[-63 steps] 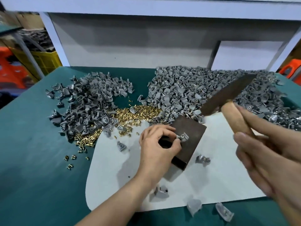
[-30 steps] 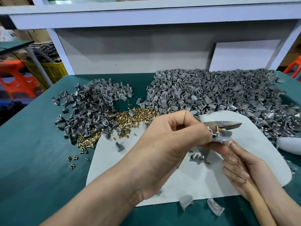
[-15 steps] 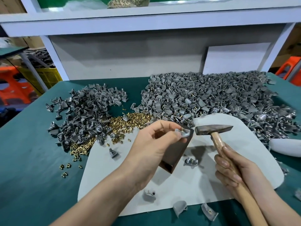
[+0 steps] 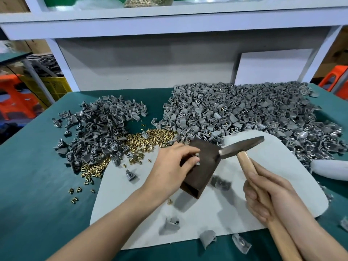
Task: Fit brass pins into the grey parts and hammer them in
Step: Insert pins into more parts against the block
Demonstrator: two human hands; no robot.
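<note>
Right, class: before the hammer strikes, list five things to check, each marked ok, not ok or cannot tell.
1. Left hand pinches the grey part on the dark block: ok.
2. Upright brass pin in the part: cannot tell, fingers hide it.
3. Right hand grips the hammer: ok.
4. Hammer raised clear of the part: ok.
5. Fingertips away from the strike spot: not ok, they sit at the part.
</note>
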